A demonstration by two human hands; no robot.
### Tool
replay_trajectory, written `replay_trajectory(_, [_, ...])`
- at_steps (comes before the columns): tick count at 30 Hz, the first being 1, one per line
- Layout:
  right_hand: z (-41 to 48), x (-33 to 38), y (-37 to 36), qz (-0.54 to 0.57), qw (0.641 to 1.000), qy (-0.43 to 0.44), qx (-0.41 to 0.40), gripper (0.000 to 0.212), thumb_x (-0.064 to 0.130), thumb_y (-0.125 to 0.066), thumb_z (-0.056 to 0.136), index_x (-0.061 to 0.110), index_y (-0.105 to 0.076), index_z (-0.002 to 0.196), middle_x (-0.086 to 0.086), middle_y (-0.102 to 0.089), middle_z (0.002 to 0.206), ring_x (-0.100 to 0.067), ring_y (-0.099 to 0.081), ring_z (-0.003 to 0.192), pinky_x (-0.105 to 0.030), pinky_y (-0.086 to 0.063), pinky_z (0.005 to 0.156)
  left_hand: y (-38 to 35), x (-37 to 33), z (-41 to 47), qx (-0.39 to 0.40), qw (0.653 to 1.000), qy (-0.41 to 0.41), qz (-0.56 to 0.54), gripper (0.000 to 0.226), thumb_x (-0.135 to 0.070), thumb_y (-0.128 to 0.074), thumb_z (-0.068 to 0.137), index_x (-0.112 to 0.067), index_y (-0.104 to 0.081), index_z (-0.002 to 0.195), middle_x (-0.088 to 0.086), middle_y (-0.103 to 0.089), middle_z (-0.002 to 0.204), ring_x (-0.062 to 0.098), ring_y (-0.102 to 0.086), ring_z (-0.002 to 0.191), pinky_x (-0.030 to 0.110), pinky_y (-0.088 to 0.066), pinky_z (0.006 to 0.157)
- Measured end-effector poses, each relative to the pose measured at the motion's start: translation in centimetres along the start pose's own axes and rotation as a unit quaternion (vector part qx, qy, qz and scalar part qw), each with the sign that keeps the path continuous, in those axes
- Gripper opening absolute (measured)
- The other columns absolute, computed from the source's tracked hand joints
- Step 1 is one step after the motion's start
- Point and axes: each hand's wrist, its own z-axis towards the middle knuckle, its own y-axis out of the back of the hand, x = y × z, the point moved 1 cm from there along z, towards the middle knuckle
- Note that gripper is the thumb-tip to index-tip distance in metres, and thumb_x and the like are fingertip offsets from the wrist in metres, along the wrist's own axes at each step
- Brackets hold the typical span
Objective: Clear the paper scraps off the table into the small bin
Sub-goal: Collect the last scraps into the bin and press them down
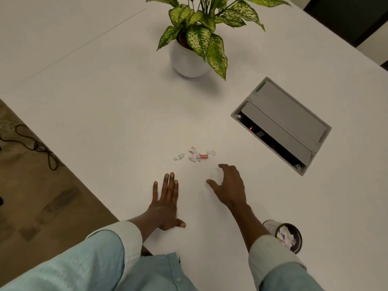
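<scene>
Several small white paper scraps (194,154) lie in a loose cluster on the white table (105,106), with one orange scrap (203,156) among them and a stray white one (179,157) to the left. My left hand (165,201) rests flat on the table, fingers spread, just short of the scraps. My right hand (230,185) hovers open, fingers curled slightly, to the lower right of the cluster. The small bin (290,238), dark-rimmed and holding white scraps, stands at the near right, partly hidden by my right forearm.
A potted plant in a white pot (189,59) stands at the back centre. A grey cable box (281,124) with its lid open is set into the table at the right. The table's left edge drops to a brown floor with a dark cord (35,145).
</scene>
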Motion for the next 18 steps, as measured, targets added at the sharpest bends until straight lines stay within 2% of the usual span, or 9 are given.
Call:
replay_trajectory(2, [2.1,1.0,-0.2,-0.007,1.0,-0.007,0.011,0.077,0.052,-0.077,0.08,0.023,-0.043,0.143,-0.005,-0.049,0.134,-0.025,-0.046,0.129,-0.044,-0.05,0.097,0.0,-0.1,0.1,-0.005,1.0,0.003,0.002,0.146,-0.095,-0.045,0.075,0.002,0.038,0.147,0.026,0.057,0.146,0.043,0.055,0.136,0.072,0.02,0.115])
replay_trajectory(6, [5.9,2.4,-0.6,-0.023,0.999,0.005,0.028,0.091,0.051,-0.081,0.077,0.026,-0.034,0.15,-0.008,-0.042,0.139,-0.027,-0.039,0.133,-0.044,-0.049,0.092,0.0,-0.1,0.2,-0.004,1.0,0.002,0.005,0.146,-0.094,-0.045,0.076,0.002,0.04,0.145,0.026,0.057,0.146,0.044,0.056,0.134,0.072,0.021,0.114])
replay_trajectory(10, [8.4,4.1,-1.7,-0.057,0.997,0.046,0.033,0.093,0.052,-0.081,0.077,0.027,-0.033,0.153,-0.009,-0.041,0.139,-0.029,-0.036,0.132,-0.046,-0.051,0.09,-0.2,0.0,0.3,-0.014,1.0,0.0,-0.001,0.146,-0.093,-0.047,0.076,0.002,0.037,0.148,0.026,0.055,0.149,0.044,0.055,0.135,0.072,0.019,0.115])
replay_trajectory(15, [9.5,6.4,-3.2,-0.14,0.983,0.116,0.029,0.069,0.037,-0.078,0.085,0.028,-0.045,0.144,-0.009,-0.045,0.127,-0.028,-0.043,0.12,-0.043,-0.057,0.075,-0.1,0.1,0.3,-0.011,1.0,-0.003,-0.002,0.145,-0.092,-0.048,0.076,0.001,0.037,0.148,0.025,0.054,0.149,0.044,0.055,0.136,0.072,0.019,0.115])
replay_trajectory(18, [9.5,6.3,-4.4,-0.173,0.974,0.145,0.0,0.037,0.03,-0.077,0.087,0.023,-0.061,0.119,-0.006,-0.048,0.107,-0.026,-0.049,0.1,-0.036,-0.053,0.057,-0.2,0.1,0.3,-0.012,1.0,-0.003,0.001,0.146,-0.093,-0.047,0.076,0.002,0.037,0.148,0.025,0.054,0.15,0.044,0.054,0.136,0.072,0.02,0.115])
